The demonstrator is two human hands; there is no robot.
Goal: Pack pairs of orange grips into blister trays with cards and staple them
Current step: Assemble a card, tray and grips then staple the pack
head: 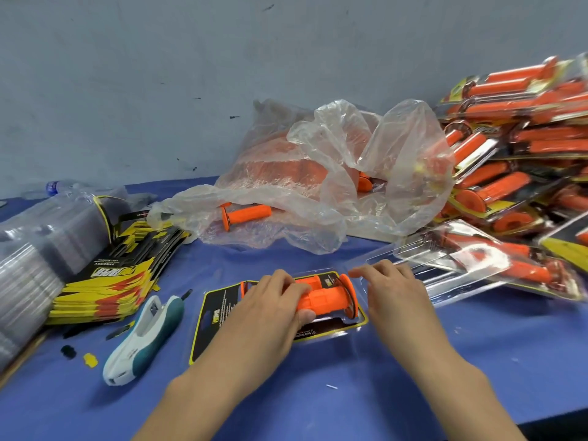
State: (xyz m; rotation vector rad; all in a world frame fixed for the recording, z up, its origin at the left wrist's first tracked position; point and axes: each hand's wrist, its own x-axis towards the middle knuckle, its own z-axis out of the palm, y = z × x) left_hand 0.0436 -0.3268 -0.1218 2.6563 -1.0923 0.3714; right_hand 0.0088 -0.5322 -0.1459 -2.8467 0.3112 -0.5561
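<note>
**Q:** Two grips seated yet?

**A:** Judged not fully. On the blue cloth-covered table (477,361) the clear plastic blister tray (348,342) lies at centre over its black-and-yellow printed card (216,313). The ribbed orange rubber grips (321,299) lie in it, one behind the other. The next move calls for pressing both home, then reaching for the white-and-teal stapler (143,335), just left.

**Q:** Hand pose?

**A:** Left hand (270,310): fingers curled over the near grip, thumb beneath. Right hand (394,291): over the flanged end, fingers loosely spread, holding nothing.

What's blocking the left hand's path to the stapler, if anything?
Nothing visible. The stapler lies on the cloth left of the blister tray; only the flat card end and bare cloth separate it from the left hand, which grips the orange grip.
</note>
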